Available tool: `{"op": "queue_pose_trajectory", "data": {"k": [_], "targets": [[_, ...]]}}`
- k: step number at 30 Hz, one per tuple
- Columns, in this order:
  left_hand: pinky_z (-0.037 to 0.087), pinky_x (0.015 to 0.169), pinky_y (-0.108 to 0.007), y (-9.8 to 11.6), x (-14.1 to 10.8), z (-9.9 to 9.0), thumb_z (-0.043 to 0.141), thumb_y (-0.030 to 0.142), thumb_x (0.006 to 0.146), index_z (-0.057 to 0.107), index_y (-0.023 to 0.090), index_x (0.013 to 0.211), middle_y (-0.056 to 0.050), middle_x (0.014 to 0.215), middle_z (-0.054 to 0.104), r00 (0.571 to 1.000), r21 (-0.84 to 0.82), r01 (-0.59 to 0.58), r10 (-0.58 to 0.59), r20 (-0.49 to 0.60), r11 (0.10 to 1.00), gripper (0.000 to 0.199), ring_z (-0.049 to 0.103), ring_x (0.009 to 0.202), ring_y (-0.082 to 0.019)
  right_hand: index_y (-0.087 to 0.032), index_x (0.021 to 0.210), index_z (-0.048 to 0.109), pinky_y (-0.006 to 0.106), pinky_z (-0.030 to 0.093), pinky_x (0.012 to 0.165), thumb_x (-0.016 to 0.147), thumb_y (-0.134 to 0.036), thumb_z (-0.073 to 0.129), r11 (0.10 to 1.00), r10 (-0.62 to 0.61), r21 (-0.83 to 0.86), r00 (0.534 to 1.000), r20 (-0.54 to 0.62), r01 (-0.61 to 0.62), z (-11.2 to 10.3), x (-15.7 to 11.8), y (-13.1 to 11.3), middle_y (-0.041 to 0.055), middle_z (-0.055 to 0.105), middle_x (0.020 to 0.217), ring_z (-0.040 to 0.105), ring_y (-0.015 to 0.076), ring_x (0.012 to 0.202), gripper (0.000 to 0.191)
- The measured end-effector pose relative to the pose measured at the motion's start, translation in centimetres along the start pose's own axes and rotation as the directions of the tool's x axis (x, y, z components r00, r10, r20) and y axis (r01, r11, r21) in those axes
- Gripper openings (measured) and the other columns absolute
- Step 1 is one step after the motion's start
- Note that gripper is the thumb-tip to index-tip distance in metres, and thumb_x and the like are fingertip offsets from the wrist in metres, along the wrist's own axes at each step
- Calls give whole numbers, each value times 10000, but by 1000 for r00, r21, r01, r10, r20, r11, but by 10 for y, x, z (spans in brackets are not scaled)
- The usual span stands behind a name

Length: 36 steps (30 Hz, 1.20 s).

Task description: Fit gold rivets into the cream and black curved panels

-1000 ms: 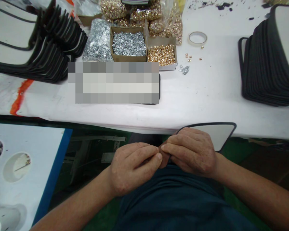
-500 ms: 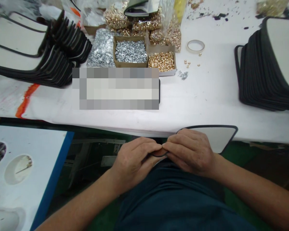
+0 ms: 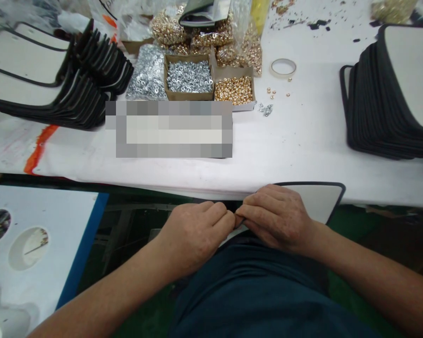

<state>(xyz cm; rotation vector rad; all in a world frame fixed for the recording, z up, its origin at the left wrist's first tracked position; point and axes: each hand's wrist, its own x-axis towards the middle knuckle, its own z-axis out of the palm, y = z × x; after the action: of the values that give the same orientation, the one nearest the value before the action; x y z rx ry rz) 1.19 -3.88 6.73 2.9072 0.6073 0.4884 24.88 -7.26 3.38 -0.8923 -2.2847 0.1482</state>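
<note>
A pale panel with a black edge [image 3: 319, 199] lies at the front edge of the white table, partly under my right hand [image 3: 277, 216]. My right hand is closed, its fingertips pinching the panel's dark edge near my lap. Just left of it, my left hand [image 3: 199, 230] is also closed on that edge, with its knuckles up and fingers curled. The fingertips of both hands nearly touch. What lies beneath the fingers is hidden.
Stacks of black-edged panels stand at left [image 3: 24, 94] and right [image 3: 409, 80]. Behind are a box of silver rings [image 3: 189, 77], a box of gold eyelets [image 3: 234, 90] and a tape roll [image 3: 284, 68]. A blue-edged white surface [image 3: 66, 225] is lower left.
My left hand has turned over the edge, its fingers now more curled and its thumb hidden. The right hand has barely moved. The view has shifted slightly.
</note>
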Motion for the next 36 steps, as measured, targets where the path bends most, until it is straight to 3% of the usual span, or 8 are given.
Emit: {"op": "queue_pose_trajectory", "data": {"k": [5, 13, 16, 19, 23, 30, 36], "targets": [[350, 534, -335, -3, 0, 0, 537, 142, 1042, 635, 154, 914, 1, 728, 617, 990, -46, -135, 133, -44, 990, 162, 502, 609, -159, -155, 984, 697, 348, 417, 636, 978, -156, 594, 999, -37, -14, 999, 18, 38, -4, 0, -5, 57, 727, 845, 572, 166, 665, 103], [410, 519, -304, -3, 3, -4, 569, 155, 1029, 628, 152, 864, 15, 680, 607, 980, -10, -165, 163, -116, 986, 175, 543, 578, -142, -180, 1011, 689, 346, 381, 599, 985, -183, 614, 997, -42, -67, 998, -37, 40, -6, 0, -5, 34, 739, 816, 553, 154, 632, 80], [455, 529, -286, -5, 1, -3, 639, 144, 993, 649, 132, 965, 10, 714, 663, 967, 14, -176, 175, -186, 984, 32, 611, 603, -140, -188, 1094, 705, 329, 435, 609, 987, -181, 630, 996, -68, -71, 989, -131, 59, -6, -3, -2, 48, 776, 897, 600, 153, 675, 131], [493, 549, -291, -5, -2, -1, 670, 128, 968, 669, 124, 1054, -11, 761, 715, 946, 40, -180, 185, -268, 983, 86, 664, 652, -157, -169, 1099, 723, 327, 521, 653, 957, -144, 670, 995, -86, -58, 981, -174, 77, -8, -7, -1, 71, 783, 913, 661, 173, 743, 154], [523, 570, -307, 1, -4, 1, 664, 99, 955, 689, 156, 995, -1, 762, 727, 923, 69, -175, 188, -336, 982, 73, 671, 668, -161, -169, 1064, 742, 330, 566, 694, 941, -130, 705, 995, -80, -75, 979, -188, 67, -11, -14, -5, 73, 796, 935, 690, 174, 789, 134], [562, 581, -303, 9, -3, -4, 637, 91, 953, 690, 175, 937, 0, 761, 758, 943, 27, -187, 187, -275, 982, 101, 703, 675, -167, -185, 1044, 758, 335, 592, 711, 929, -114, 708, 996, -65, -73, 976, -207, 51, -12, -28, -13, 67, 798, 989, 708, 185, 831, 144], [622, 708, -319, 8, -11, 10, 666, 133, 960, 704, 146, 1041, -66, 953, 803, 945, -106, -139, 100, -312, 985, 91, 746, 829, -196, -176, 1066, 751, 345, 571, 674, 912, -113, 732, 996, -53, -75, 974, -219, 37, -11, -32, -16, 72, 791, 992, 696, 186, 806, 168]]}}
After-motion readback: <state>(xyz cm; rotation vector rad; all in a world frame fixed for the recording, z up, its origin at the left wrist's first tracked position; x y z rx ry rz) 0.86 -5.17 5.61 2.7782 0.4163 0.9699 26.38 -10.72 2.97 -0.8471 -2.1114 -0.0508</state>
